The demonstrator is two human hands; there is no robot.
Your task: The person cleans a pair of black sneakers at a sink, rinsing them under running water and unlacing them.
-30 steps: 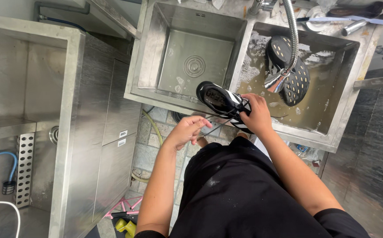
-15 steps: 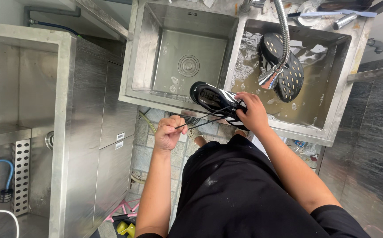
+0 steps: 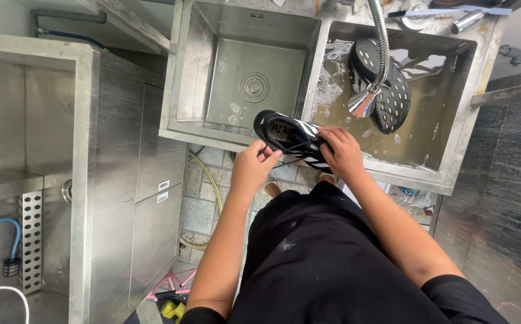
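Note:
A black sports shoe with white stripes [image 3: 287,137] rests on the front rim of a steel double sink [image 3: 176,129]. My right hand [image 3: 341,153] grips the shoe at its tongue and side. My left hand [image 3: 253,170] is closed on the shoe's black laces [image 3: 289,161] just below the shoe's opening. A second black shoe [image 3: 392,90] lies sole up, showing pale studs, in murky water in the right basin.
A flexible metal hose with a spray head [image 3: 365,102] hangs over the right basin. The left basin [image 3: 254,84] holds a little foam around its drain. Steel cabinets [image 3: 116,174] stand to the left. Tools lie on the sink's back ledge [image 3: 446,15].
My left hand rose from below the rim up to the shoe and closed on its laces. The shoe stays in my right hand at the sink's front edge.

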